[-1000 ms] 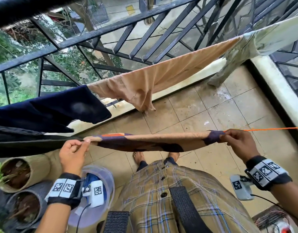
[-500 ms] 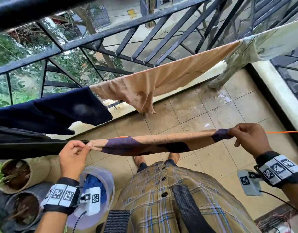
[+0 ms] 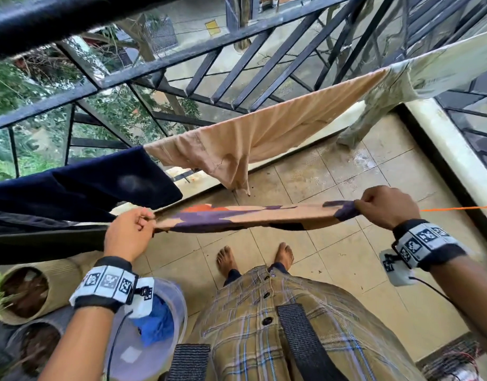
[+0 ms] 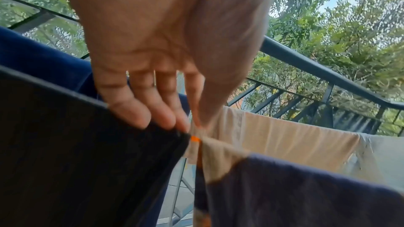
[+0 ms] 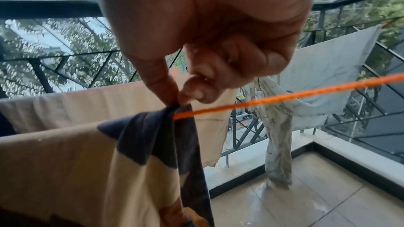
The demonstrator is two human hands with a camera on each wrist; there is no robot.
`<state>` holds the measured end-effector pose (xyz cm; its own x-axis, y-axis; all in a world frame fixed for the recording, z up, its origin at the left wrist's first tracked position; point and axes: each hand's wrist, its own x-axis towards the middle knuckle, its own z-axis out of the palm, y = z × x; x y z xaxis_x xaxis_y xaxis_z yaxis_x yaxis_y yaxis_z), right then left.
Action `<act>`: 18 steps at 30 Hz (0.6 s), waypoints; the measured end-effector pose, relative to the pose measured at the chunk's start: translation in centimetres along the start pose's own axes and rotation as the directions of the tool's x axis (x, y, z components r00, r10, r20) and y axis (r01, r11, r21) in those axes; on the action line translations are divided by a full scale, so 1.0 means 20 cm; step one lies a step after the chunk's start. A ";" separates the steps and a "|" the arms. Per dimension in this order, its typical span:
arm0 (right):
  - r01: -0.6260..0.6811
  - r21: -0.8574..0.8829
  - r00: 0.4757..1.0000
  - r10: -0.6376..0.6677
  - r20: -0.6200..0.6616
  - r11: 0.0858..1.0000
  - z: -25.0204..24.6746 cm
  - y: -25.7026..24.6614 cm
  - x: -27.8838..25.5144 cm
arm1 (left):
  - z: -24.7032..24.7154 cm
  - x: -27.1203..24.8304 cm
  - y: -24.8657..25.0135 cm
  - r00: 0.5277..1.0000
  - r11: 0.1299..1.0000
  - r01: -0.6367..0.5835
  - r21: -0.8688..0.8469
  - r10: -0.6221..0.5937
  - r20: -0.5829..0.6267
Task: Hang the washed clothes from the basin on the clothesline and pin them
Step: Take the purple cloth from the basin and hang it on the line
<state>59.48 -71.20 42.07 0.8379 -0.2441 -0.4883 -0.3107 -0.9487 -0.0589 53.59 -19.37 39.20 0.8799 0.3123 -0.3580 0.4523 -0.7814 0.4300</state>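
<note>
Along the orange clothesline (image 3: 457, 209), the patterned cloth (image 3: 245, 218) stretches left-right.

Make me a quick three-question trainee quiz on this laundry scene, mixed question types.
1. True or false: the patterned cloth already lies over the orange clothesline.
2. Which hand pinches the cloth's end beside the black garment? A) left hand B) right hand
3. Fill in: the basin on the floor holds a ____ garment.

Key: 1 true; 2 A; 3 blue. No pins show on the cloth.
</note>
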 end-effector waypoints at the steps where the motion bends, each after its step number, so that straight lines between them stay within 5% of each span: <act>1: 0.015 -0.023 1.000 -0.015 0.020 1.000 0.01 0.01 0.01 | 0.00 0.01 -0.02 0.995 0.998 -0.040 0.055 0.035 0.088; 5: 0.193 -0.016 0.981 -0.192 0.014 0.981 0.05 0.05 0.02 | -0.01 0.02 -0.06 0.982 0.957 -0.164 0.240 0.136 0.131; 10: 0.528 -0.018 0.849 -0.528 -0.006 0.849 0.09 0.11 -0.03 | -0.04 0.03 -0.04 0.889 0.857 -0.448 0.255 0.397 0.227; 15: 0.479 -0.025 0.854 -0.460 0.244 0.877 0.13 0.18 -0.03 | 0.03 0.05 -0.05 0.738 0.703 -0.652 0.286 0.500 0.454; 18: 0.417 -0.019 0.888 -0.403 0.220 0.909 0.15 0.23 -0.03 | 0.04 0.08 -0.10 0.727 0.652 -0.680 0.336 0.540 0.425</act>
<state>56.16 -74.70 39.44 0.7705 0.2099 -0.6019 0.0759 -0.9677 -0.2403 53.96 -17.77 37.04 0.8219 -0.4243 -0.3801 -0.3527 -0.9030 0.2454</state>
